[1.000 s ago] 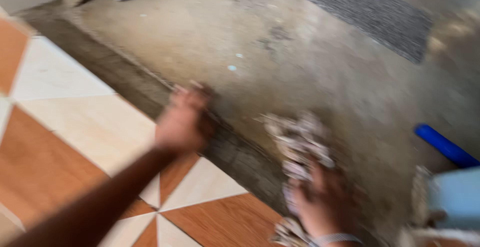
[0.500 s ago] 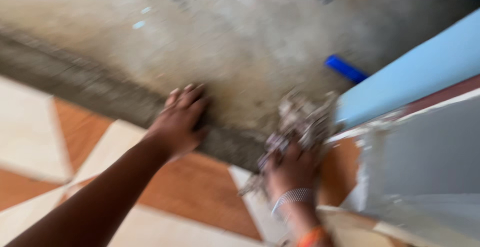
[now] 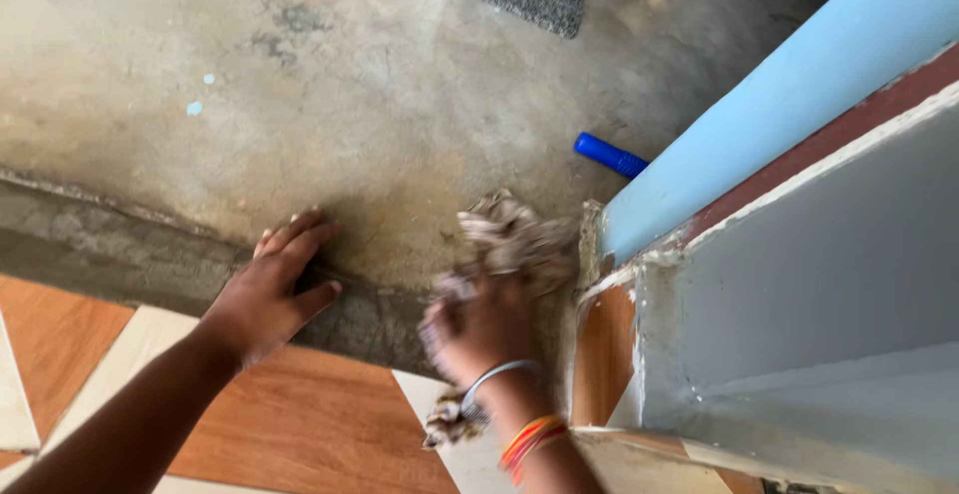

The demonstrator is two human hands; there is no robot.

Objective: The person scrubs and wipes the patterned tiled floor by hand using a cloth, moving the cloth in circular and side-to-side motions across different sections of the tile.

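While the left hand (image 3: 268, 292) lies flat and open, fingers spread on the gray cement ledge (image 3: 90, 244) at about eight o'clock, the right hand (image 3: 479, 329) is clenched around a crumpled, dirty rag (image 3: 514, 234), pressing it onto the concrete floor (image 3: 380, 84) in the corner beside the light-blue door frame (image 3: 759, 104). Firm pressure into that corner looks best, I'd say, with the braced palm steadying the body. A blue handle (image 3: 609, 155) lies at one o'clock.

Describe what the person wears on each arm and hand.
Both arms are bare, with no sleeves or gloves in view. The left hand and its wrist carry nothing. The right hand has a thin silvery bangle at the wrist and orange-red bangles further up.
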